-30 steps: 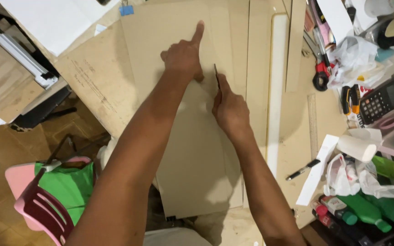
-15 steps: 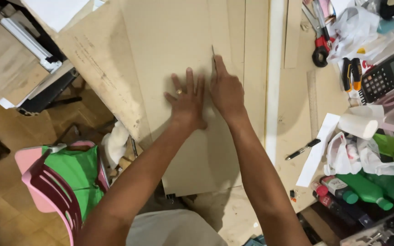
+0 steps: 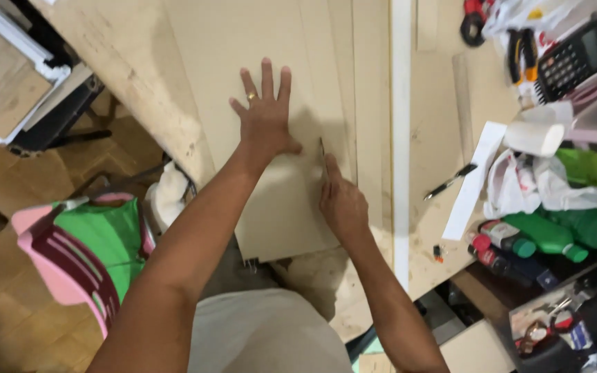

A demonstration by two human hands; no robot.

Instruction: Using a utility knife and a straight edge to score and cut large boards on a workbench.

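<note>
A large sheet of tan cardboard (image 3: 271, 62) lies flat on the wooden worktable (image 3: 430, 159), its near end hanging over the table's edge. My left hand (image 3: 265, 117) is pressed flat on the sheet with fingers spread; a ring shows on one finger. My right hand (image 3: 342, 204) is closed around a thin cutting knife (image 3: 322, 148), whose blade tip touches the sheet just right of my left thumb. Narrow cardboard strips lie along the sheet's right side.
A long white strip (image 3: 401, 138) runs along the table right of the sheet. Further right lie a black pen (image 3: 450, 181), white paper, a paper roll (image 3: 533, 137), a calculator (image 3: 575, 59), green bottles (image 3: 544, 238) and plastic bags. A pink and green chair (image 3: 84, 255) stands at lower left.
My left hand went from pointing with one finger to lying flat and spread on the sheet. My right hand with the knife has drawn nearer to me along the sheet.
</note>
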